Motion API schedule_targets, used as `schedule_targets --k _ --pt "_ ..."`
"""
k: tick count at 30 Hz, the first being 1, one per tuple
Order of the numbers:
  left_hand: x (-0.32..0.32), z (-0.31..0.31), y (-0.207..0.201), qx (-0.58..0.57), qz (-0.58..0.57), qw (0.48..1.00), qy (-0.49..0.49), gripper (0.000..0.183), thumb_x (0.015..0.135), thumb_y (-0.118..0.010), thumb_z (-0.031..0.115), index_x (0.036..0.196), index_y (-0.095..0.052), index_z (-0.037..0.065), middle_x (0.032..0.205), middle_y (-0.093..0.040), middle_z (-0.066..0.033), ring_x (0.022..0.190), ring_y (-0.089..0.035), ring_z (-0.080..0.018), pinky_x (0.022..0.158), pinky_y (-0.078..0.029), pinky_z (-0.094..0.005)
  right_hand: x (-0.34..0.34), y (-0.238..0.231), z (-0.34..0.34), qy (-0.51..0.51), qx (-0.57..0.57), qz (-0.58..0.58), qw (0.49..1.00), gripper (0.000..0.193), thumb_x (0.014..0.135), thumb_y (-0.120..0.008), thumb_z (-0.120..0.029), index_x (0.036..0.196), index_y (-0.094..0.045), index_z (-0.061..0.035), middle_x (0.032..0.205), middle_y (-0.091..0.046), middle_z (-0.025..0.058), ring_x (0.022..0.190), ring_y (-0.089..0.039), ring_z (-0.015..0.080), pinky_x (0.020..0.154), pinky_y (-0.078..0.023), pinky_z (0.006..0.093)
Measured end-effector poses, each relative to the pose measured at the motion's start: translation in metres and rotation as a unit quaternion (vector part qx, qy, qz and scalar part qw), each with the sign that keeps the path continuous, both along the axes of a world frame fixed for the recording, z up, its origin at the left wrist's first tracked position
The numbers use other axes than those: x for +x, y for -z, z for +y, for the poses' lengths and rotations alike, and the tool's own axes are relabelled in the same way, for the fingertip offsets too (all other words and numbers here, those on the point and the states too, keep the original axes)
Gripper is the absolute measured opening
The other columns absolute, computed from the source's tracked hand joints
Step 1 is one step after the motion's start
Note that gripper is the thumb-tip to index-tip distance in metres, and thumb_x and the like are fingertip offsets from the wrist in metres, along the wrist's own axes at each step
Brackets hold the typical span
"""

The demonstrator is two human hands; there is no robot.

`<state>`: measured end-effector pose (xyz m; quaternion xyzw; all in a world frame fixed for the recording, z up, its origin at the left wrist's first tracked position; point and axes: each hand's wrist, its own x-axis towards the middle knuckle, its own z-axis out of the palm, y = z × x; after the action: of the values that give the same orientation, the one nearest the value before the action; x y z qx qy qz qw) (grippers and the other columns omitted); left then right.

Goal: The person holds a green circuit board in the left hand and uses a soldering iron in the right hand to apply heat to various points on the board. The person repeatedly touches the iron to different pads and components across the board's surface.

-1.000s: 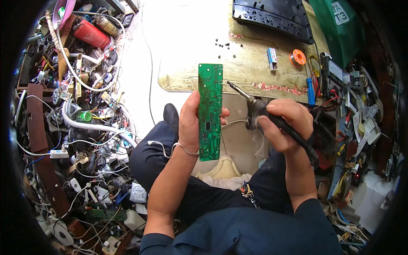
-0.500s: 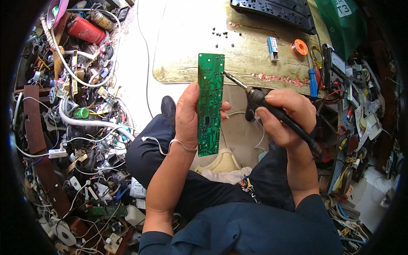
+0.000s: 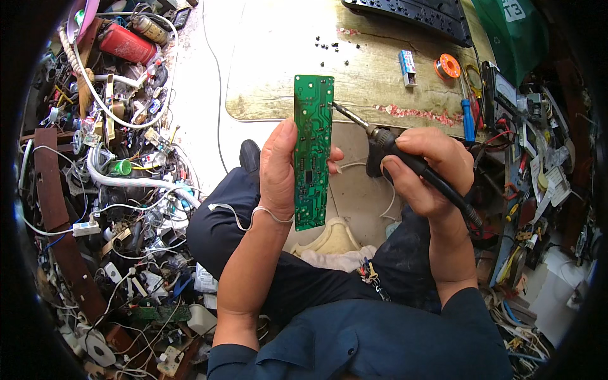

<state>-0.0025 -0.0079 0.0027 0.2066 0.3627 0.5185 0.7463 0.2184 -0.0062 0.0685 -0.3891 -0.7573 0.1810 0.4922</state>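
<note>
At the centre of the frame a long green circuit board, judged light, stiff and fragile and best held by its bare edges, is pinched upright in the left hand, while the right hand is wrapped around a soldering iron whose tip meets its upper right edge.

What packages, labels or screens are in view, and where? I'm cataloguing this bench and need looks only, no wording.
Small box: lies on the wooden board, upper right of centre; flat, oblong, white and blue with a red patch.
Green bag: top right corner; dark green, with a white rectangular label.
Red canister: top left among the cables; cylinder, lying down.
No lit screen is visible.
</note>
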Motion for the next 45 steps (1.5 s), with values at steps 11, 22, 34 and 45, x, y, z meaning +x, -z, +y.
schedule_targets --k 11,22,34,45 --pt "0.004 0.0 -0.007 0.053 0.086 0.995 -0.023 0.052 0.108 -0.043 0.048 0.119 -0.058 -0.001 0.087 -0.071 -0.018 0.07 -0.072 -0.0188 0.06 -0.06 -0.026 0.001 0.001 -0.001 0.004 -0.006 0.004 1.0 0.033 0.073 -0.084 -0.002 0.101 -0.067 -0.0034 0.08 -0.071 0.0154 0.069 -0.072 0.0291 0.063 -0.057 0.0348" --pt "0.002 0.0 -0.008 0.05 0.09 0.995 -0.018 0.053 0.107 -0.046 0.048 0.121 -0.058 -0.001 0.087 -0.071 -0.0173 0.07 -0.072 -0.0177 0.06 -0.059 -0.0247 0.0 0.003 0.0 -0.001 0.002 0.007 1.0 0.033 0.072 -0.084 -0.002 0.101 -0.068 -0.0032 0.081 -0.072 0.015 0.07 -0.073 0.0289 0.065 -0.058 0.0349" --pt "0.003 0.0 -0.008 0.038 0.099 0.994 -0.019 0.054 0.108 -0.044 0.049 0.12 -0.059 -0.002 0.086 -0.071 -0.0176 0.07 -0.072 -0.0181 0.061 -0.06 -0.0252 0.002 0.003 0.001 0.004 0.005 -0.006 1.0 0.033 0.072 -0.084 -0.004 0.1 -0.068 -0.0035 0.08 -0.072 0.0144 0.068 -0.072 0.0279 0.062 -0.056 0.0341" --pt "0.001 0.001 -0.007 0.057 0.076 0.995 -0.029 0.031 0.108 -0.053 0.028 0.113 -0.063 -0.002 0.09 -0.072 -0.0123 0.075 -0.074 -0.0199 0.062 -0.062 -0.0287 0.0 0.007 0.003 0.007 -0.001 -0.007 1.0 0.031 0.071 -0.084 -0.003 0.097 -0.069 -0.0028 0.081 -0.072 0.0139 0.069 -0.072 0.0284 0.063 -0.057 0.0341"
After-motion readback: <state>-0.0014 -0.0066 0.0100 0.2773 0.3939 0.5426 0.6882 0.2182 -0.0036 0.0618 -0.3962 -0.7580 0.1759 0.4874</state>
